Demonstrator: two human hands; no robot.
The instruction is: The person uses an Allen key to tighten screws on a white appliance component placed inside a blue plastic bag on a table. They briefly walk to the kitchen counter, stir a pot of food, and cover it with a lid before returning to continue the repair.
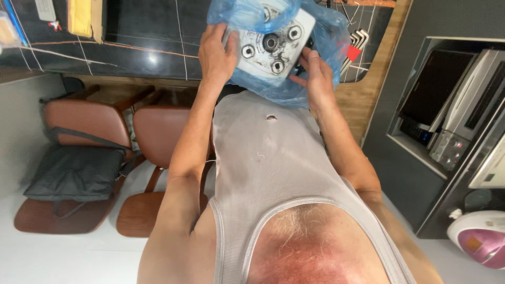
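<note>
both hands grip a white machine part (271, 46) half inside a blue plastic bag (326, 42), over the dark table's (147, 42) edge. left hand (215, 52) clamps its side, right hand (315, 73) pinches bag and corner, apparently steadying it. hex keys (357, 42) beside; two brown chairs (89, 121) below.

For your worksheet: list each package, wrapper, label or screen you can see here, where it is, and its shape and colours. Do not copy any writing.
Blue plastic bag: top centre, crumpled, translucent, around a white device held by both hands.
Yellow packet: top left on the dark table, flat, rectangular.
Dark screen: right, in a shelf recess, rectangular, black.
</note>
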